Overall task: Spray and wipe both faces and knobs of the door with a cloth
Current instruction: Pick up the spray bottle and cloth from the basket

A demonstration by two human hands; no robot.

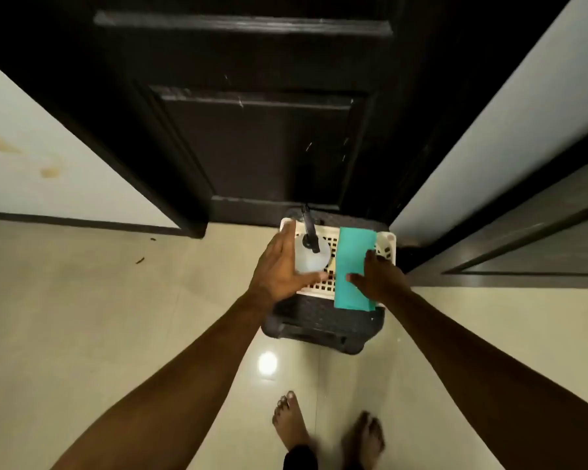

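Because the person stands barefoot on the tiled floor [116, 317] and bends over a dark stool [323, 329], both arms reach down to the supplies set at a handy height. The left hand [280, 266] is spread around the spray bottle [311, 257], fingers loose, seemingly about to close on it; whether it grips yet I cannot tell. The right hand [375, 278] lies flat and unclenched on the folded teal cloth [353, 262], which drapes over the white basket [386, 244] on the stool. Beyond stands the dark door [252, 137], shut, showing faint pale streaks. Its knobs are out of frame, its far face hidden, and the bottle's contents are unclear.
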